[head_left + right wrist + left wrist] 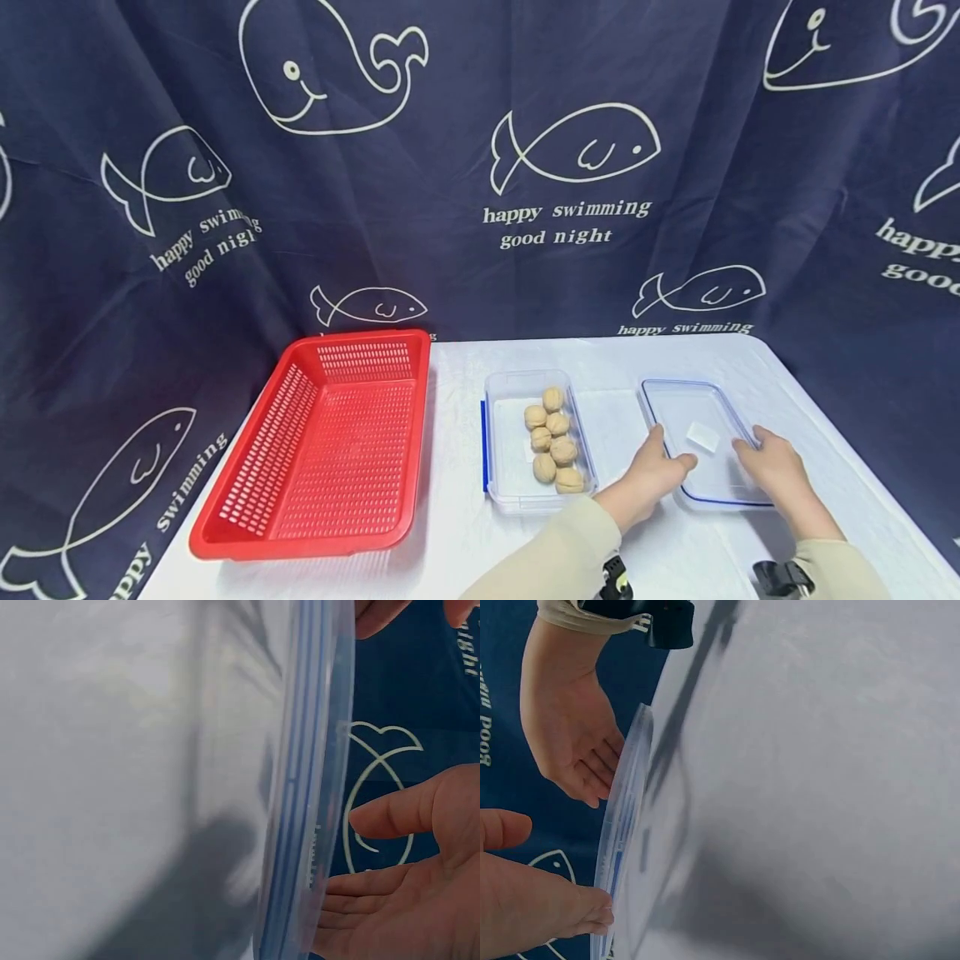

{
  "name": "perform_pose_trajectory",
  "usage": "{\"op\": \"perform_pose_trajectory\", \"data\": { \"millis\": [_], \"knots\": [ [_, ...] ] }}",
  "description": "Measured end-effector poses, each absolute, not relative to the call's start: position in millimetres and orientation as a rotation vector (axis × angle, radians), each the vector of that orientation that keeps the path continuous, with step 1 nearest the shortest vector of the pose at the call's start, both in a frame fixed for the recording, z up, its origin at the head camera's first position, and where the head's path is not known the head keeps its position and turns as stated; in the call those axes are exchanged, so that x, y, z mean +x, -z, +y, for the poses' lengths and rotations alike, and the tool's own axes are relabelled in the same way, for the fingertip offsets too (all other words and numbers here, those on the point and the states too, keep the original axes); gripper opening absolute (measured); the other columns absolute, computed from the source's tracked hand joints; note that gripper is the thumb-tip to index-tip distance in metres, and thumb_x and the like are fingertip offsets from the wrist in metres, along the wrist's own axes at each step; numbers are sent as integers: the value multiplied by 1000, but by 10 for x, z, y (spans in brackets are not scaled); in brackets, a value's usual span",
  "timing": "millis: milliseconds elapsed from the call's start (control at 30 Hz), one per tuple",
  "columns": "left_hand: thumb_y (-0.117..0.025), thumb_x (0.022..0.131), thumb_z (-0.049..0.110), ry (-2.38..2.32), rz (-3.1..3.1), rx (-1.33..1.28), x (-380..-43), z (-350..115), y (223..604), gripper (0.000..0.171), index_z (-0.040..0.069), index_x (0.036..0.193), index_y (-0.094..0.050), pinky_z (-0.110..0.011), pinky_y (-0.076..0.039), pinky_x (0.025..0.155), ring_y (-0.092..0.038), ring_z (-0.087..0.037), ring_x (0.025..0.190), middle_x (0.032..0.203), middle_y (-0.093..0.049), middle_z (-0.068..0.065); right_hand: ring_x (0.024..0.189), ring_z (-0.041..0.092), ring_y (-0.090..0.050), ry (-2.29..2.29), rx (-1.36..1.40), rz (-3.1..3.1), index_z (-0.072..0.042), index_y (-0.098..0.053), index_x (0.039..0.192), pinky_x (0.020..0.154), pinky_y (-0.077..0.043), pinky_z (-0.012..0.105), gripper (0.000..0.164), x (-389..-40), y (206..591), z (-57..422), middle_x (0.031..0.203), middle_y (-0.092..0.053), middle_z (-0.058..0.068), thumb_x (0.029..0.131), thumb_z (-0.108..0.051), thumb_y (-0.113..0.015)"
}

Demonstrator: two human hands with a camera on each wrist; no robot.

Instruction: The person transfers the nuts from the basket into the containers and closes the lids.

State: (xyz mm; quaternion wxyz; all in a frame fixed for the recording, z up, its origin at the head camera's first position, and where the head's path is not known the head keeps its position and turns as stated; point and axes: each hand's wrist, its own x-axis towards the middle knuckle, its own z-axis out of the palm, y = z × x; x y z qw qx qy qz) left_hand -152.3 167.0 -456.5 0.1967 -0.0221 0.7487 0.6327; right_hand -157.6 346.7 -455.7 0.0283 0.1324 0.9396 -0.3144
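Observation:
A clear plastic lid (pixel 693 475) with a blue seal round its rim lies low over the right part of the table. My left hand (pixel 651 475) is at its left edge, and the left wrist view shows the fingertips (pixel 600 919) against the rim with the thumb apart. On the opposite side, my right hand (pixel 776 471) has extended fingers (pixel 367 883) at the lid's edge, partly hidden behind it, the thumb held away. Left of the lid stands a clear container (pixel 506 498) with several walnuts (pixel 557 425) along its right half.
A red slatted basket (pixel 307 546) takes up the left of the white-covered table (pixel 457 417). One blue clasp (pixel 484 446) juts from the container's left side. A white label (pixel 702 437) shows at the lid's middle. Dark fish-print cloth (pixel 465 267) hangs behind.

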Motion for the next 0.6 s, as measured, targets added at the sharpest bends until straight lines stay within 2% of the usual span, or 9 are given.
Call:
{"op": "perform_pose_trajectory", "data": {
  "millis": [200, 367, 600],
  "knots": [
    [-67, 87, 17, -1787, 2112, -63, -1471, 1641, 4373, 65, 5, 144, -40, -46, -27, 113, -36, -29, 137, 148, -42, -10, 123, 62, -25, 1058, 451, 2880, 26, -19, 135, 104, -26, 64, 62, -1560, 4403, 3445, 134, -23, 49, 100, -23, -35],
    [-66, 86, 14, -1816, 2137, -34, -1419, 1580, 4196, 66, 2, 145, -38, -41, -25, 114, -32, -27, 139, 150, -38, -11, 126, 60, -25, 1123, 470, 2889, 22, -17, 139, 105, -25, 63, 63, -1549, 4287, 3375, 136, -24, 47, 102, -25, -35],
    [-66, 87, 14, -1834, 2183, -3, -1419, 1402, 4026, 67, 0, 145, -36, -39, -23, 115, -29, -26, 141, 152, -35, -11, 128, 58, -27, 1243, 370, 2919, 22, -19, 139, 104, -28, 62, 64, -1547, 4109, 3208, 137, -26, 45, 102, -27, -37]
  ]
}}
